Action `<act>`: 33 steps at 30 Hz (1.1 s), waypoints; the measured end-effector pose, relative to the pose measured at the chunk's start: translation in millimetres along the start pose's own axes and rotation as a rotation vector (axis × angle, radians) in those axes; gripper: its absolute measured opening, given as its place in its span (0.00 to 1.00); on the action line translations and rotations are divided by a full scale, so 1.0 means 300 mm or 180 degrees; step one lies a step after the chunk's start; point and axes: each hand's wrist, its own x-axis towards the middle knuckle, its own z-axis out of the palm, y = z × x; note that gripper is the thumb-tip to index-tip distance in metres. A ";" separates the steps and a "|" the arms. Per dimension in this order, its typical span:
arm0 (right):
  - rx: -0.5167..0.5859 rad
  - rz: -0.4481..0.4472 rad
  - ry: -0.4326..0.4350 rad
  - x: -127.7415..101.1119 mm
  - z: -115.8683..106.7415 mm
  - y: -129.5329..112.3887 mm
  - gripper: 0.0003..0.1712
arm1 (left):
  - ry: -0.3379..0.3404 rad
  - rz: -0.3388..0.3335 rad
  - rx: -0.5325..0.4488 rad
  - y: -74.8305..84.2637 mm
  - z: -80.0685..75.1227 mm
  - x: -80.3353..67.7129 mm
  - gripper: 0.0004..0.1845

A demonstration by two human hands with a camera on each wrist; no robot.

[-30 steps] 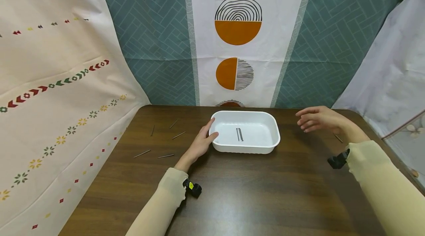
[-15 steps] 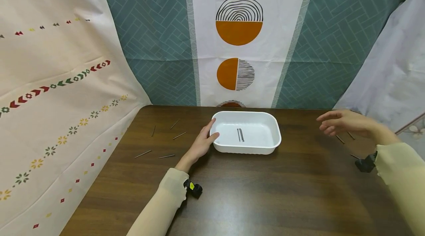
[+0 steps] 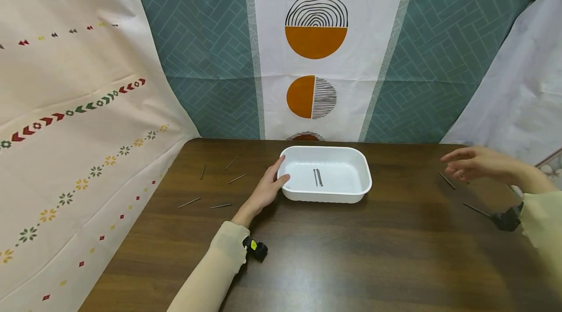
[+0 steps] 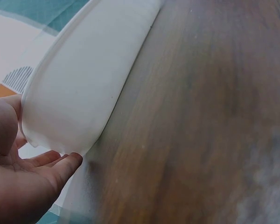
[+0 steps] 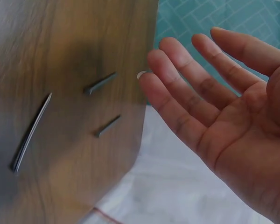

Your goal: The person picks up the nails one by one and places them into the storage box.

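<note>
My left hand (image 3: 263, 189) holds the left end of a white tray (image 3: 325, 197), thumb over the rim and fingers against the outer wall, as the left wrist view also shows. Two nails (image 3: 320, 178) lie side by side in the tray. Over the right side of the table, my right hand (image 3: 487, 163) hovers with relaxed fingers and holds nothing. Beneath it in the right wrist view lie three nails: a nearer nail (image 5: 31, 133) and two farther off, an upper nail (image 5: 100, 83) and a lower nail (image 5: 108, 126).
Several more nails, among them a slanted nail (image 3: 237, 178), lie scattered on the left of the brown table (image 3: 351, 253). Patterned cloth (image 3: 206, 58) hangs behind the table and along both sides.
My right hand has moved to the right, away from the tray, and nails on that side have come into sight. My left hand and the tray have stayed put.
</note>
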 end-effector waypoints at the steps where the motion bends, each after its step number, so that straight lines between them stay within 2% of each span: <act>1: -0.0053 0.0026 0.0021 -0.007 -0.002 0.005 0.23 | -0.0002 0.0001 0.0001 0.001 0.000 0.000 0.35; 7: -0.0205 0.0144 -0.0053 -0.043 -0.016 0.037 0.18 | -0.0002 0.0023 0.0027 0.003 -0.003 0.005 0.35; 15: -0.0180 0.0258 -0.0309 -0.071 -0.041 0.083 0.20 | 0.0005 0.0028 0.0012 0.002 -0.004 0.008 0.35; 19: -0.0377 0.0385 -0.0258 -0.088 -0.030 0.089 0.16 | -0.0006 0.0040 0.0007 0.005 -0.004 0.010 0.35; 23: -0.0546 0.0494 -0.0168 -0.102 -0.010 0.096 0.27 | -0.0023 0.0024 0.0022 0.007 -0.004 0.010 0.35; 25: -0.0577 0.0508 -0.0186 -0.106 -0.001 0.103 0.30 | -0.0027 0.0017 0.0028 0.009 -0.004 0.009 0.35; 33: -0.0566 0.0532 -0.0254 -0.111 0.015 0.132 0.32 | -0.0025 0.0027 0.0031 0.004 -0.005 0.008 0.35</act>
